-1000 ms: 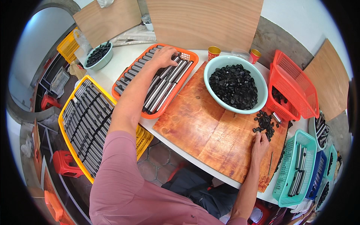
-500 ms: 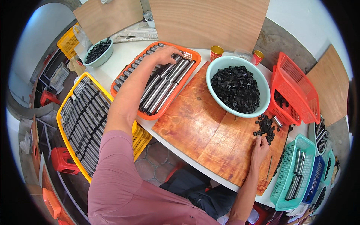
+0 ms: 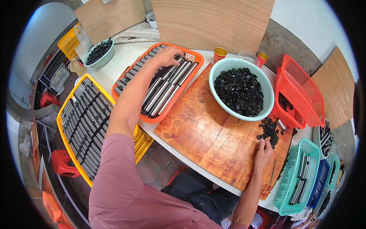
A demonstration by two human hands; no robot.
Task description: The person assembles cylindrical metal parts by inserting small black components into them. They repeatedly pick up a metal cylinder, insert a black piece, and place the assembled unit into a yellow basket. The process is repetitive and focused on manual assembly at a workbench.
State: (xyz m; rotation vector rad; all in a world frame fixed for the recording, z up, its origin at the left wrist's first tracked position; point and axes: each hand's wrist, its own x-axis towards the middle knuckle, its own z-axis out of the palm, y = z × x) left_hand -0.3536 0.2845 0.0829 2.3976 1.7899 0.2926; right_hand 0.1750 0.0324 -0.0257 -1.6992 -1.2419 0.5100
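My left hand reaches over the orange basket, its fingers curled down around the far end of a metal tube. The basket is filled with rows of grey metal tubes. Some of them lie hidden under my hand and forearm. On the wooden board, my right hand rests at the near edge of a loose pile of small black parts. Its thumb and fingertips are pinched at a small black part, which they mostly cover. A short metal tube lies beside the pile.
Beyond the board's middle stands a pale green basin of black parts. Red baskets and a green basket with tubes flank it at right. A yellow crate of tubes is at left. Two paper cups stand at the back.
My left hand stays nearly still at the far end of the orange basket. My right hand remains at the black pile with hardly any shift.
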